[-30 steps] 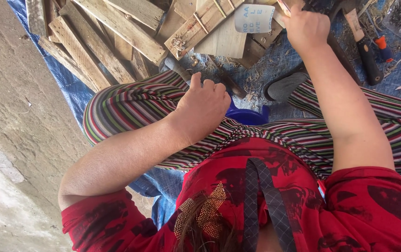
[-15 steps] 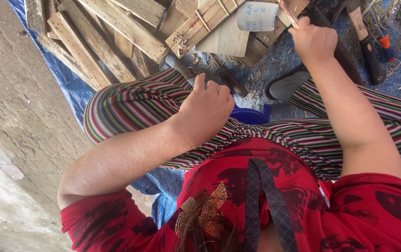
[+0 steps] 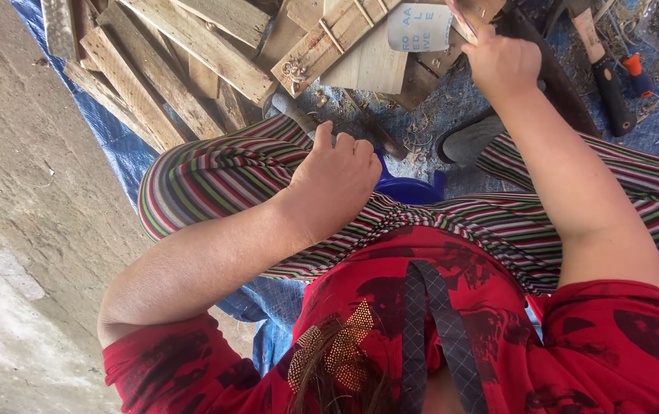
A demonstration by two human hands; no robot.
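Note:
My left hand (image 3: 337,180) is curled into a fist and rests on my left thigh, which is in striped trousers (image 3: 207,172); nothing shows inside it. My right hand (image 3: 502,63) is stretched forward past my knee and is closed around a thin wooden strip (image 3: 461,21) that sticks up from the fist. Just beyond that hand lie a pale wooden board (image 3: 371,65) and a white sheet with print (image 3: 419,27). A grey metal tool head (image 3: 287,106) with a dark handle (image 3: 375,132) lies on the ground just ahead of my left hand.
Rough wooden planks (image 3: 191,46) are piled at the far left on a blue tarp (image 3: 115,142). A blue plastic object (image 3: 410,189) sits between my legs, with a dark sandal (image 3: 467,138) beyond it. A black-handled tool (image 3: 609,86) and an orange-handled one (image 3: 636,67) lie at right. Bare concrete (image 3: 23,199) lies at left.
My right hand has drawn back a little toward me with the wooden strip. My left hand has stayed on the thigh.

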